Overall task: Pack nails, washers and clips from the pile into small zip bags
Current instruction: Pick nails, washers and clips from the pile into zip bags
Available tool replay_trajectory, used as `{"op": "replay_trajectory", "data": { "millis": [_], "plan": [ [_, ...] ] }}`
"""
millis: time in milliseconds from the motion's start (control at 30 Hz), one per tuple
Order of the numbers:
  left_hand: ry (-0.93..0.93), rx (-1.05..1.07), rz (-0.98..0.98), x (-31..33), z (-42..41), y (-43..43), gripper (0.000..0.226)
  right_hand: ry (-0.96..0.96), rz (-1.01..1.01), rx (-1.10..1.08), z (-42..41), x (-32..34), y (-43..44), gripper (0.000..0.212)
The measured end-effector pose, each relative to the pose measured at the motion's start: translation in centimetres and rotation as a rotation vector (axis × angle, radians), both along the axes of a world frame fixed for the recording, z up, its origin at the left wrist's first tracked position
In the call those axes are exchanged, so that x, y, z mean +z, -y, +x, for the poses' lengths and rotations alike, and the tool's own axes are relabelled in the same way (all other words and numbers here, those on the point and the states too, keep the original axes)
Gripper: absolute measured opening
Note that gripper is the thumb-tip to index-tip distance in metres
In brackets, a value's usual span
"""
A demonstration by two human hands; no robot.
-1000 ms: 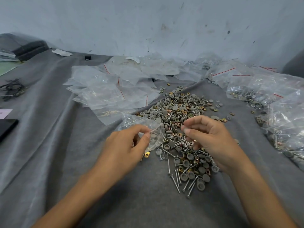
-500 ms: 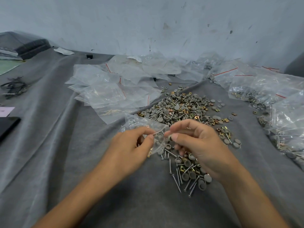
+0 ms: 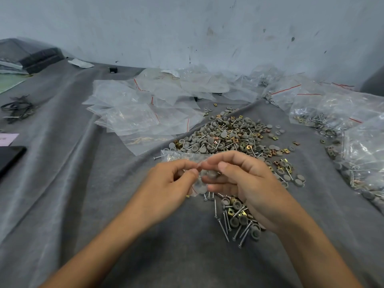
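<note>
The grey-clothed table (image 3: 83, 183) is strewn with one grey-and-brass hardware pile (image 3: 226, 136). One clear plastic zip bag (image 3: 182, 157), slanted far-left, is pinched by left hand (image 3: 166, 183) and right hand (image 3: 249, 183).

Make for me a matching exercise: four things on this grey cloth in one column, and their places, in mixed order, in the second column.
Things
1. small zip bag
2. loose pile of nails, washers and clips
3. empty zip bags
4. filled bags

Places
A. at the right edge of the grey cloth
B. pinched between the left hand and the right hand
C. spread flat, left of and behind the pile
D. in the centre, just beyond the hands

Pairs: 1-B, 2-D, 3-C, 4-A
</note>
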State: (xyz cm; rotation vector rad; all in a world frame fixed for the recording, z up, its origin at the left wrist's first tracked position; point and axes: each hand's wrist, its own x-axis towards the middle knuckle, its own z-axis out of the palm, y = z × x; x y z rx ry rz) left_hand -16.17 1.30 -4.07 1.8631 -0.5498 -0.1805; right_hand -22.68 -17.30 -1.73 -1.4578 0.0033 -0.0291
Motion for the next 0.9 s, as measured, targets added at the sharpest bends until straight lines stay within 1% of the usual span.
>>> {"op": "replay_trajectory", "data": {
  "millis": [100, 200, 300, 333, 400, 500, 567, 667, 833, 900],
  "plan": [
    [-0.042, 0.025, -0.047, 0.1, 0.0, 0.2, 0.021, 0.013, -0.025, 0.01, -0.2, 0.1, 0.1, 0.026],
    [-0.07, 0.037, -0.07, 0.3, 0.0, 0.2, 0.016, 0.05, -0.072, -0.072, -0.1, -0.1, 0.0, 0.019],
    [-0.088, 0.077, -0.073, 0.4, 0.2, 0.0, 0.02, 0.099, -0.111, -0.14, -0.1, 0.3, 1.2, 0.012],
    [-0.093, 0.097, -0.078, 0.4, 0.3, -0.1, 0.021, 0.112, -0.172, -0.156, -0.1, 0.5, 1.9, 0.01],
    [-0.095, 0.135, -0.092, 0.6, 0.6, -0.3, 0.022, 0.104, -0.384, -0.126, -0.4, 0.7, 3.5, 0.008],
    [-0.088, 0.166, -0.107, 0.8, 0.9, -0.5, 0.024, 0.021, -0.735, 0.046, -0.6, 0.4, 4.7, 0.008],
    [-0.087, 0.173, -0.111, 0.7, 0.9, -0.6, 0.025, -0.038, -0.883, 0.125, -0.6, 0.1, 4.8, 0.011],
    [-0.081, 0.176, -0.113, 0.6, 1.0, -0.6, 0.025, -0.076, -0.983, 0.185, -0.6, -0.3, 4.6, 0.008],
    [-0.074, 0.166, -0.116, 0.6, 1.0, -0.7, 0.027, -0.085, -1.187, 0.082, -0.3, -0.5, 5.1, 0.01],
    [-0.075, 0.16, -0.115, 0.7, 1.0, -0.7, 0.026, -0.075, -1.207, 0.065, -0.3, -0.4, 5.3, 0.007]
  ]
}}
